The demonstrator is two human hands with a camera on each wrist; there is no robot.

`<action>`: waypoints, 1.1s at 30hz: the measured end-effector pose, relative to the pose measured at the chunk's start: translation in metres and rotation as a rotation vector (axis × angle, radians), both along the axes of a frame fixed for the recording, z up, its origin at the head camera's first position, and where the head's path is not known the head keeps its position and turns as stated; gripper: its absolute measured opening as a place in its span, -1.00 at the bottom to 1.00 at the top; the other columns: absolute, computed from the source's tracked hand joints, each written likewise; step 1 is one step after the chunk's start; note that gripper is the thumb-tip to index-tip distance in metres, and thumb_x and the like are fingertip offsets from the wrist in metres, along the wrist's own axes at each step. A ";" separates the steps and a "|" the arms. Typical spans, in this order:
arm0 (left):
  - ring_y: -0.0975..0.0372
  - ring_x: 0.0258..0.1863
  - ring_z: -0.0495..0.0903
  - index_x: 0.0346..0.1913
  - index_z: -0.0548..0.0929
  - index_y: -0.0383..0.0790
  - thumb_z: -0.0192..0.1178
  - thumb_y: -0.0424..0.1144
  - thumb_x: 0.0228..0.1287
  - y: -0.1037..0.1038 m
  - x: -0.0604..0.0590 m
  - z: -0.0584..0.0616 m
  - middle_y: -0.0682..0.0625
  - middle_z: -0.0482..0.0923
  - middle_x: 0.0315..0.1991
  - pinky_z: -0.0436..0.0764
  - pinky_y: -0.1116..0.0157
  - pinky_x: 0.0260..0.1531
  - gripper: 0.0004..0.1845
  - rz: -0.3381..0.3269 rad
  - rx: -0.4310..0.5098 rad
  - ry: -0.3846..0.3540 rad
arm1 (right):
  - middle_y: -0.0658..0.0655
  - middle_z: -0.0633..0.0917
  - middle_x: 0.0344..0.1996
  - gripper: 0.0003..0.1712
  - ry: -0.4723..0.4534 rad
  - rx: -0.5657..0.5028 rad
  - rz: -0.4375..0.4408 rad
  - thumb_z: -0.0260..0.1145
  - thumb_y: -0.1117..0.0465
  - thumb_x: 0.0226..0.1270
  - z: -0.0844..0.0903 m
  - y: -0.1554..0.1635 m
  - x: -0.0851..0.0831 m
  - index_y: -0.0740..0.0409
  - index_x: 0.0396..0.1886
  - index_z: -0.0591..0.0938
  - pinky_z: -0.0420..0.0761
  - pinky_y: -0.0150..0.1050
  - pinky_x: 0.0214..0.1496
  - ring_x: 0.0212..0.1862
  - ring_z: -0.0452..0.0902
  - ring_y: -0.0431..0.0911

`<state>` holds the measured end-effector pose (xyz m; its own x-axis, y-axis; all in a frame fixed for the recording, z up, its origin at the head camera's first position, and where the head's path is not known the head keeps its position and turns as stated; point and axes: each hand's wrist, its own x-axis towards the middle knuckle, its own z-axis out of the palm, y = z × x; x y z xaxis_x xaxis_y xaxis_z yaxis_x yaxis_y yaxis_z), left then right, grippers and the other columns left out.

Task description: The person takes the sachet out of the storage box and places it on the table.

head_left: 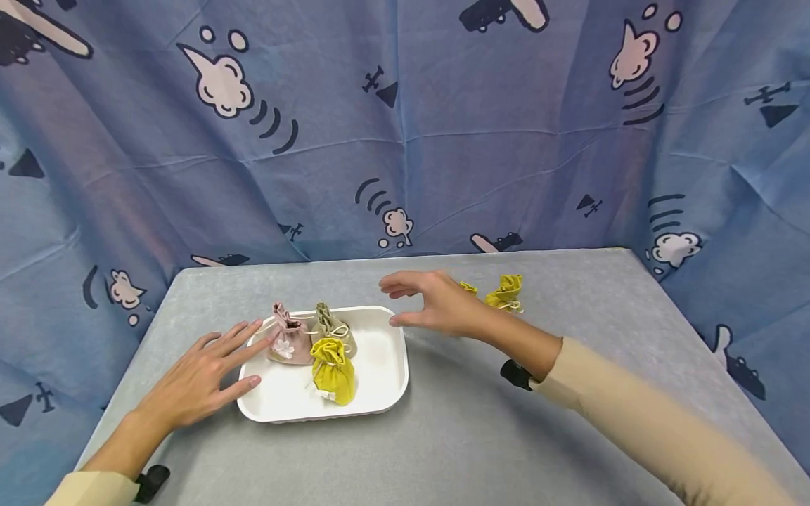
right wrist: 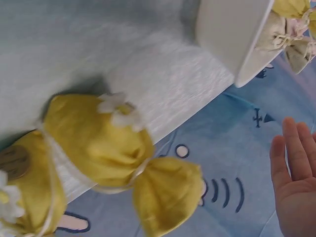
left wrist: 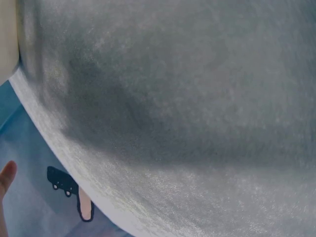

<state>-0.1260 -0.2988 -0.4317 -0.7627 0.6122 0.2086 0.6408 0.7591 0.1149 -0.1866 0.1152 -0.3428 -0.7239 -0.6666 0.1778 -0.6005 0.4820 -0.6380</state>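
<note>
Sleeves of pale cloth frame the bottom of the head view, with a dark band at each wrist; the left hand (head_left: 196,379) lies flat on the grey table (head_left: 481,436), fingers straight and spread, their tips touching the left rim of the white tray (head_left: 386,365); it holds nothing; the left wrist view shows only table cloth and one fingertip at the edge. Three drawstring bags stand together in the tray's back half: a pink bag (head_left: 290,344) with a white flower, nearest the left fingertips; a beige bag (head_left: 334,329) just right of it, touching it; a yellow bag (head_left: 332,370) in front of both, tilted slightly and touching the beige one. The right hand (head_left: 436,306) hovers just right of the tray's far right corner, palm sideways, fingers and thumb loosely spread with a gap between them, gripping nothing; in the right wrist view its fingers (right wrist: 296,182) are straight and bare. Behind that hand, on the table, sit two more yellow bags, one in plain sight (head_left: 506,293) and the second (head_left: 468,287) mostly hidden by the hand; the wrist view shows them side by side (right wrist: 98,143), touching, each tied with pale cord and bearing a small white flower. A blue curtain (head_left: 405,126) printed with cartoon clouds hangs behind the table.
</note>
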 end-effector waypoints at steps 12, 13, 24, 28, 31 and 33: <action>-0.12 0.39 0.32 0.53 0.28 0.13 0.25 0.09 0.31 -0.002 -0.001 0.000 -0.06 0.19 0.52 0.32 -0.16 0.17 -0.25 -0.001 0.003 0.002 | 0.10 0.67 0.15 -0.35 -0.060 0.018 0.074 0.55 0.18 0.15 -0.008 -0.031 0.009 0.17 0.25 0.58 0.52 -0.27 0.22 0.14 0.62 -0.12; -0.12 0.39 0.32 0.53 0.27 0.13 0.25 0.09 0.31 -0.002 -0.001 0.000 -0.05 0.18 0.53 0.32 -0.16 0.17 -0.25 0.000 0.002 0.001 | 0.10 0.67 0.15 -0.35 -0.062 0.017 0.082 0.55 0.18 0.15 -0.009 -0.034 0.010 0.17 0.25 0.58 0.52 -0.27 0.22 0.14 0.63 -0.12; -0.12 0.39 0.32 0.53 0.29 0.11 0.25 0.08 0.32 0.000 -0.001 -0.002 -0.07 0.19 0.52 0.31 -0.16 0.18 -0.26 0.002 0.014 -0.009 | 0.14 0.65 0.18 -0.32 -0.110 0.018 0.160 0.55 0.22 0.14 -0.014 -0.056 0.016 0.24 0.27 0.55 0.51 -0.30 0.22 0.15 0.63 -0.05; -0.13 0.39 0.32 0.53 0.29 0.11 0.24 0.07 0.32 0.000 -0.002 -0.003 -0.10 0.21 0.51 0.31 -0.15 0.18 -0.26 0.001 0.016 -0.010 | 0.13 0.64 0.19 -0.30 -0.121 0.043 0.177 0.55 0.20 0.14 -0.016 -0.062 0.018 0.23 0.28 0.54 0.50 -0.29 0.23 0.15 0.63 -0.05; -0.12 0.39 0.32 0.53 0.29 0.11 0.25 0.07 0.31 0.000 -0.002 -0.003 -0.09 0.21 0.51 0.31 -0.15 0.18 -0.26 0.002 0.018 -0.010 | 0.11 0.65 0.18 -0.29 -0.119 0.072 0.195 0.56 0.19 0.14 -0.017 -0.066 0.019 0.20 0.29 0.54 0.50 -0.30 0.23 0.14 0.62 -0.08; -0.11 0.39 0.32 0.53 0.29 0.12 0.25 0.07 0.31 -0.001 -0.002 -0.004 -0.07 0.20 0.52 0.30 -0.15 0.19 -0.26 0.003 0.020 -0.008 | 0.08 0.66 0.17 -0.28 -0.117 0.085 0.208 0.56 0.19 0.14 -0.018 -0.070 0.019 0.19 0.30 0.53 0.51 -0.31 0.22 0.13 0.62 -0.12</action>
